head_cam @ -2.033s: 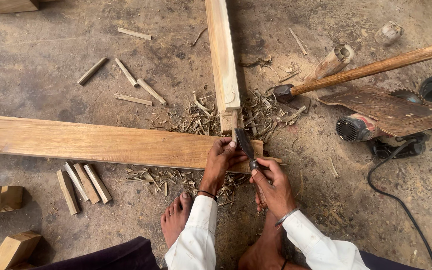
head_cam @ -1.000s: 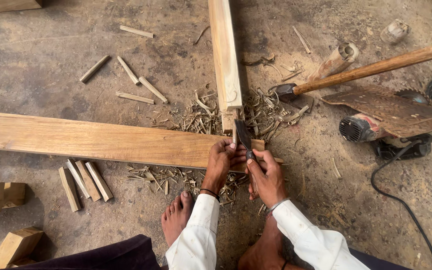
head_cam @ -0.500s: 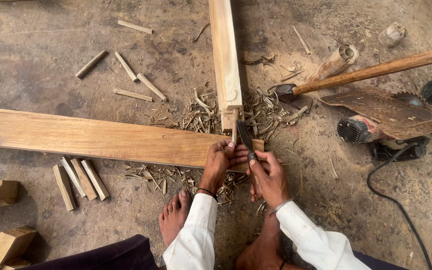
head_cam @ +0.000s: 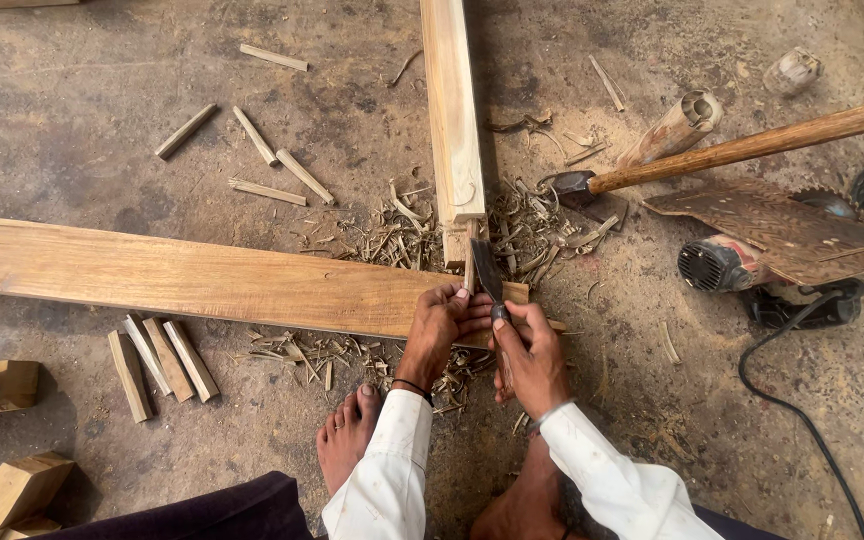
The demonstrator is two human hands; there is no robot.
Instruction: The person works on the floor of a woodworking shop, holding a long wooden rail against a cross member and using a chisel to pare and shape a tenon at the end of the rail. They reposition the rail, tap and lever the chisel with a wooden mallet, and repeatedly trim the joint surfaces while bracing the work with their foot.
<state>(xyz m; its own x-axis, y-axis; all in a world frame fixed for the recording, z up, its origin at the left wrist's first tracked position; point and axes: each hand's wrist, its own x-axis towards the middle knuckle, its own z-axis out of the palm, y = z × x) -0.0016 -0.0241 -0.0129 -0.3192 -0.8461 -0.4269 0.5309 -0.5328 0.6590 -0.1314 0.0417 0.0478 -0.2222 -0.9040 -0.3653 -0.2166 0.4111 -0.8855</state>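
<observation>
Long plank [head_cam: 182,275]: lies flat across the floor, its right end under both hands.
Upright beam [head_cam: 452,110]: meets the plank's end.
Left hand [head_cam: 440,322]: fingers curled, pressing the plank's end.
Right hand [head_cam: 532,355]: fingers closed around a dark chisel [head_cam: 487,275], its blade at the joint.

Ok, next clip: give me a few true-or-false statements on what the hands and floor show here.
1. Both hands, the left hand and right hand, are on the chisel. True.
2. The chisel tip is at the joint of the long plank and the upright board. True.
3. The hammer is in the right hand. False: it lies on the floor.
4. The person wears shoes. False: a bare foot shows.
</observation>
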